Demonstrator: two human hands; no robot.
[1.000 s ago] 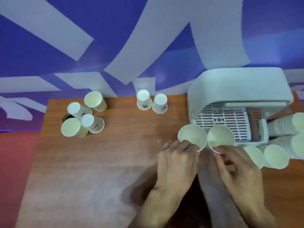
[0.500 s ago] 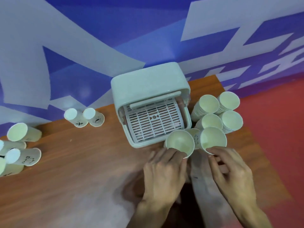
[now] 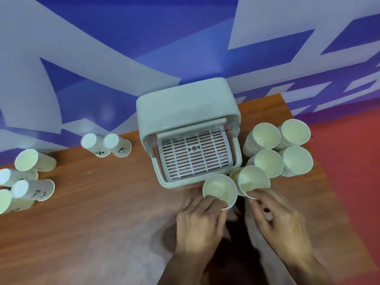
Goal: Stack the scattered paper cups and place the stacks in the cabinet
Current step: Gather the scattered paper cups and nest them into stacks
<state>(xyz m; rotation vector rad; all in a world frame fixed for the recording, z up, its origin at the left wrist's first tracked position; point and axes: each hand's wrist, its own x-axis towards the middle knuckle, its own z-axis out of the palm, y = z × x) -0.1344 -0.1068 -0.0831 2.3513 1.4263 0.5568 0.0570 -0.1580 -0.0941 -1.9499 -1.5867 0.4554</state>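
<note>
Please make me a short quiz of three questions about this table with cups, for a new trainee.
1. True or false: a cup stack stands on the cabinet's grid tray.
2. The four tall stacks stand: A left of the cabinet, B right of it, C on top.
3. What does the left hand hold?
Key: 1 false; 2 B; 3 a paper cup.

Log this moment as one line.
left hand: grips left cup | right hand: grips right cup | cabinet: door open | four stacks: right of cabinet
</note>
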